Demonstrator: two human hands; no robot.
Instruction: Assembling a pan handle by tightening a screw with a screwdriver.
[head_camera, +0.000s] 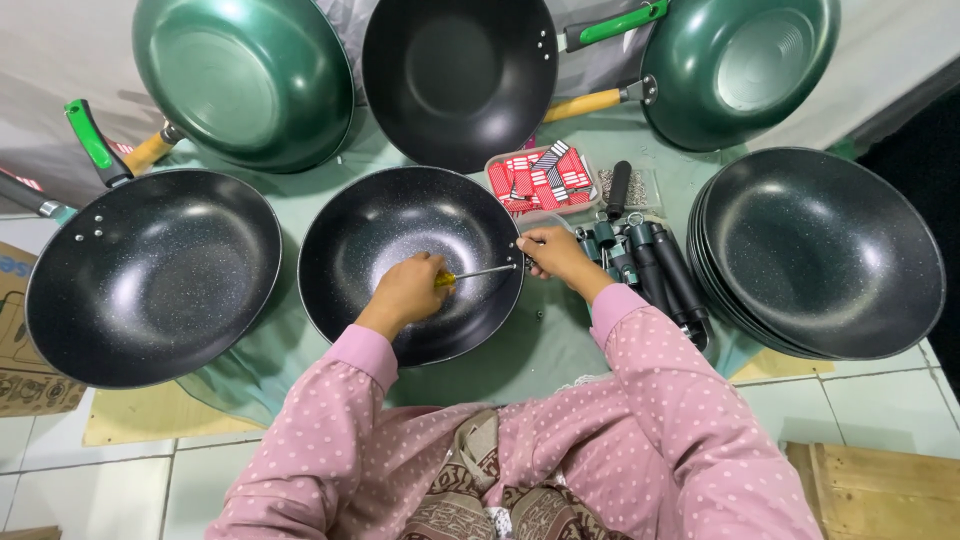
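Note:
A black speckled wok (385, 232) without a handle lies in front of me on a green cloth. My left hand (408, 288) is inside it, closed around a yellow-handled screwdriver (478, 272) whose shaft points right to the wok's rim. My right hand (553, 253) sits at that rim on the outside, gripping a dark handle (606, 248) against the wok. Both sleeves are pink with white dots.
A finished wok (150, 275) with a green-tipped handle lies left. A stack of bare woks (820, 250) sits right. Loose black handles (665, 265) and a tray of red packets (540, 178) lie beside my right hand. Three more woks (455, 75) lean at the back.

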